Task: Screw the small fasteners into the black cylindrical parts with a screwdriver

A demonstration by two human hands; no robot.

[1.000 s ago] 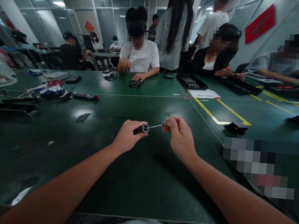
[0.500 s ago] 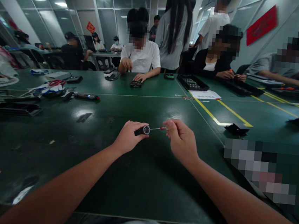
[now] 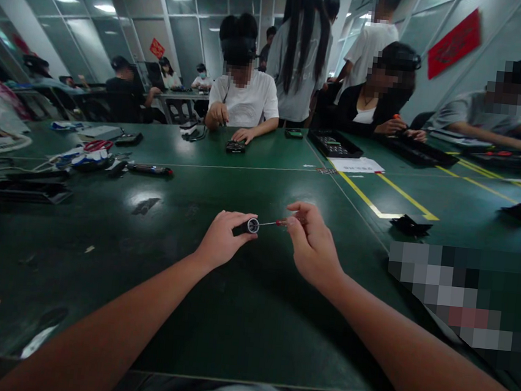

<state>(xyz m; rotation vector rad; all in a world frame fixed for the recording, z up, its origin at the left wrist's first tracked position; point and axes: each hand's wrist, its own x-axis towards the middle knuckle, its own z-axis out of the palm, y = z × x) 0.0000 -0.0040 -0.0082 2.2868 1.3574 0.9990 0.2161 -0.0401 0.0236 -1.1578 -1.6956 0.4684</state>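
Observation:
A short black cylinder [image 3: 241,227] with a pale ring round its open end lies in my left hand [image 3: 222,238], thumb below and fingers above. Its ringed end faces right and toward me. My right hand [image 3: 315,244] is closed on the handle of a screwdriver [image 3: 282,223], which has a red collar and a thin metal shaft. The shaft points left, and its tip is at or inside the ringed end; how deep I cannot tell. Both hands are above the green table [image 3: 239,322].
On the left lie cables, a red-handled tool [image 3: 98,146], a dark pen-like tool [image 3: 150,169] and black trays [image 3: 21,189]. A bent black piece [image 3: 410,225] sits by the yellow tape at right. Across the table a person in white [image 3: 242,98] handles a small black device [image 3: 235,147].
The fingers of my right hand have shifted on the screwdriver handle, with the forefinger now more lifted. My left hand keeps the cylinder in nearly the same place.

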